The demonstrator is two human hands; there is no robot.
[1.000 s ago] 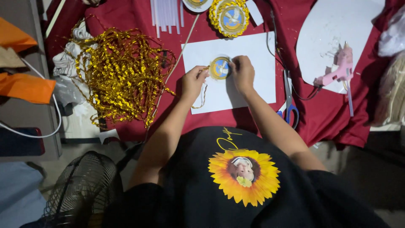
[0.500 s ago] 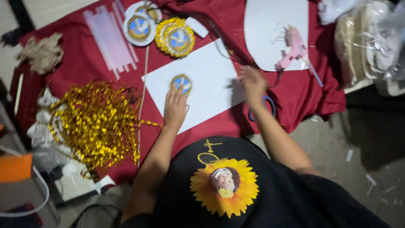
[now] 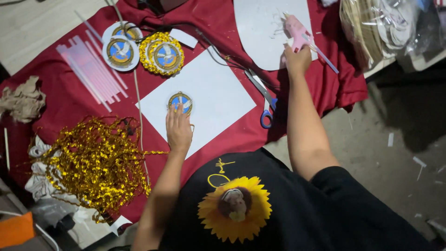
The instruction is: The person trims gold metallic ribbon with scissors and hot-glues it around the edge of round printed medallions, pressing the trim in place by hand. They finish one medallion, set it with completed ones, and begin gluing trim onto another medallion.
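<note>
Head view: I look down on a craft table under a red cloth [image 3: 69, 104].
Left hand [image 3: 179, 128]: I see it flat, fingers together, pressing on the small round medallion [image 3: 180, 101] that lies on a white paper sheet [image 3: 218, 100].
Right hand [image 3: 297, 60]: I see it stretched to the far side, closed round the handle of the pink glue gun [image 3: 297, 30], which rests on a pale rounded board [image 3: 265, 32].
Done: I judge two trimmed medallions [image 3: 162, 53] finished; they lie beside each other, one on a white disc, one ringed in gold.
Left: I judge the small medallion untrimmed; no gold edging on it.
Gold tinsel [image 3: 95, 162]: a loose, curly, shiny heap, near the left hand.
Glue sticks [image 3: 90, 74]: clear, smooth rods, laid in a row.
Scissors [image 3: 262, 100]: metal blades, blue loops, between the hands.
Crumpled paper [image 3: 23, 100]: brown, creased, at the cloth's edge.
</note>
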